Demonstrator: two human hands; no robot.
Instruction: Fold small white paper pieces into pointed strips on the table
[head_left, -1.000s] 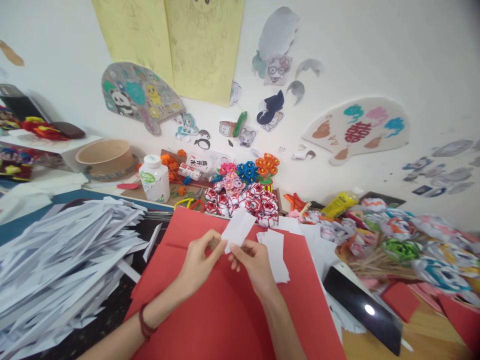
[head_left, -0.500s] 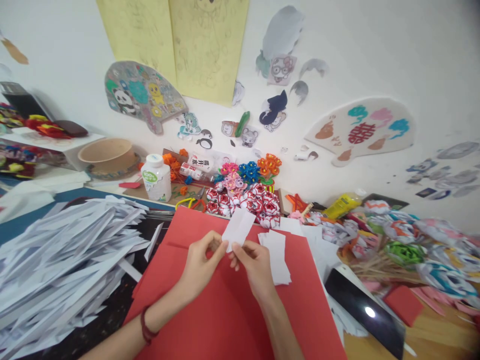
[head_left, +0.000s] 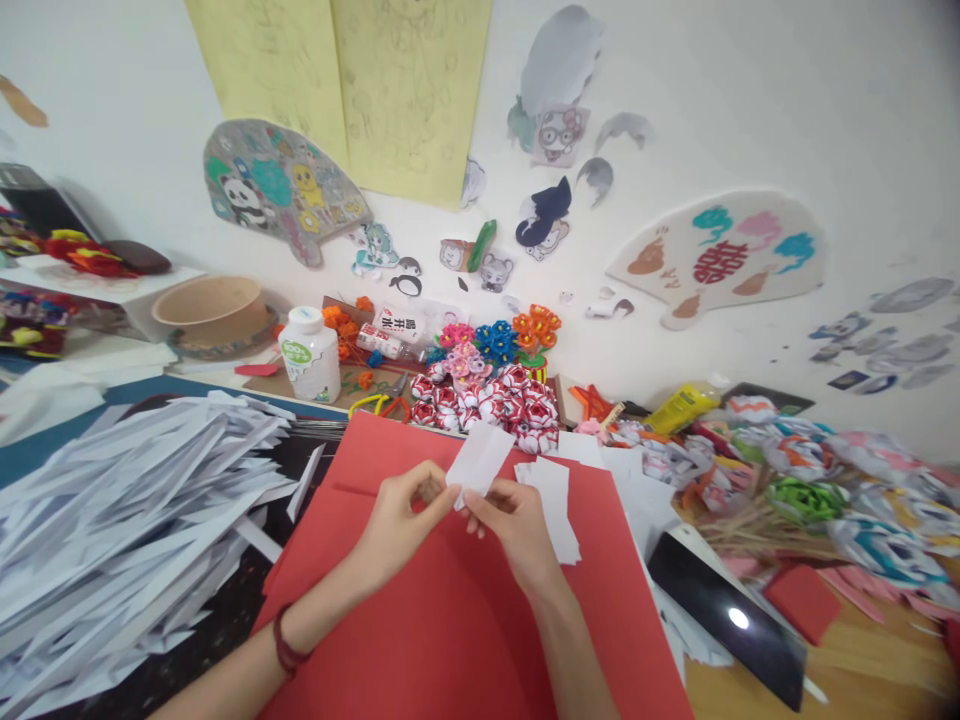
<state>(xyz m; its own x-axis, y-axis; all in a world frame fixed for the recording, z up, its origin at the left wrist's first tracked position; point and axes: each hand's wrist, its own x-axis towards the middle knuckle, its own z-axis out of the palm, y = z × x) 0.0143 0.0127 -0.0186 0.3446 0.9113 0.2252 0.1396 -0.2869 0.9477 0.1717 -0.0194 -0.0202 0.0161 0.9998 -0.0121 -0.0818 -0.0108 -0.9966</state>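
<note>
A small white paper rectangle [head_left: 480, 462] is pinched at its lower edge between both hands, above a stack of red paper sheets [head_left: 442, 620]. My left hand [head_left: 409, 510] is closed on the paper's lower left corner, thumb in front. On the lower right side, my right hand [head_left: 514, 525] grips the same paper, its thumb near the left thumb; the other fingers curl underneath. Just right of my right hand, several cut white paper slips [head_left: 556, 510] lie overlapping on the red sheets.
A big heap of folded white paper strips [head_left: 135, 520] lies at left. Red-and-white paper flowers [head_left: 495, 400], scissors [head_left: 382, 400] and a white bottle [head_left: 309, 355] stand behind. At right are a black phone [head_left: 727, 620], a yellow bottle [head_left: 684, 405] and more paper flowers.
The paper tilts slightly more to the right in my hands. Both hands keep their hold and have barely moved; the whole view has shifted a little.
</note>
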